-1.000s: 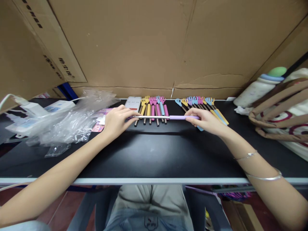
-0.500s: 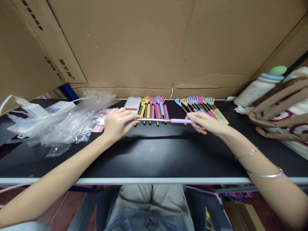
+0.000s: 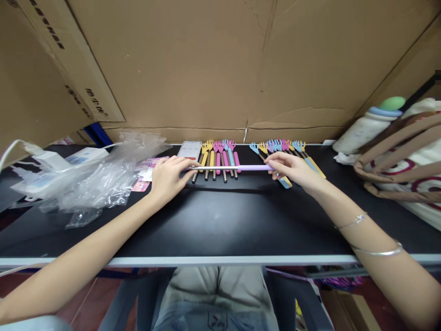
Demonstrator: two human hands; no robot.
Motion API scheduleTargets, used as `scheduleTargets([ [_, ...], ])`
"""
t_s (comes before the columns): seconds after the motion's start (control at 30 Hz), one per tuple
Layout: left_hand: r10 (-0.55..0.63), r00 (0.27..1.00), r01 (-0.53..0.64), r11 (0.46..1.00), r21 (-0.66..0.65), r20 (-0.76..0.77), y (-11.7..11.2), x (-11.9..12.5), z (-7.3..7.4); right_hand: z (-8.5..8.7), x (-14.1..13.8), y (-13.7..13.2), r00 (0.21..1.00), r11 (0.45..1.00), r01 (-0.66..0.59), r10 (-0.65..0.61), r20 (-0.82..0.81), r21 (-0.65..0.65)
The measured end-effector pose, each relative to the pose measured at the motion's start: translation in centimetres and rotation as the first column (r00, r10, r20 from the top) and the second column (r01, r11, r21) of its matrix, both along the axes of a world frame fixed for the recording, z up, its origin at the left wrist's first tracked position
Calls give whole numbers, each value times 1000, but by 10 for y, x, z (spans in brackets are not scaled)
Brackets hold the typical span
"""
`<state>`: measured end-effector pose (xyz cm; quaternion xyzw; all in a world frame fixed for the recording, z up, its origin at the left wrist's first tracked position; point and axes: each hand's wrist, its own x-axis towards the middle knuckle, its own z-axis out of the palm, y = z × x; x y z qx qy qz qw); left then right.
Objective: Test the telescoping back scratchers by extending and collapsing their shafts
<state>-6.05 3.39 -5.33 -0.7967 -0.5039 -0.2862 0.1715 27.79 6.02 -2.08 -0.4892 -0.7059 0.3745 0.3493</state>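
Note:
A telescopic metal rod with a purple handle (image 3: 255, 168) is stretched level between my hands, just above the black table. At its thin end, my left hand (image 3: 171, 177) pinches the metal tip between thumb and fingers. My right hand (image 3: 289, 166) is closed on the far end of the purple handle. No claw head shows on this rod. Behind it lie several rods and loose yellow, pink and blue handles with claw heads (image 3: 220, 146). Past my right hand, back scratchers (image 3: 315, 166) with coloured claws and handles lie in a row, partly covered by that hand.
Crumpled clear plastic bags (image 3: 99, 184) and a white power strip (image 3: 44, 172) lie at the left. A phone (image 3: 189, 148) showing a timer leans behind my left hand. On the right are a white bottle (image 3: 365, 126) and a bag with brown handles (image 3: 386, 177). Cardboard (image 3: 193, 64) walls the back.
The rod and both hands have shifted slightly left and a little farther from me. My grip at both ends looks the same.

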Motion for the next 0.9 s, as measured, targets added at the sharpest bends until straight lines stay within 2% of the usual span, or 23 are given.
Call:
scheduleTargets([
  [0.2,-19,1000,19,1000,-1,16,-1,-1,2,0,-2,-2,998,998,-57,57,17,19],
  [0.43,-34,999,33,993,117,4,-6,-3,7,-9,-4,-4,988,979,-153,146,-57,-134],
  [0.57,-38,999,36,991,131,11,-7,-3,7,-9,-5,-5,982,962,-181,166,-90,-203],
  [0.9,-11,999,12,1000,-13,31,-5,3,4,-12,-9,0,998,1000,10,-10,-54,-4],
])
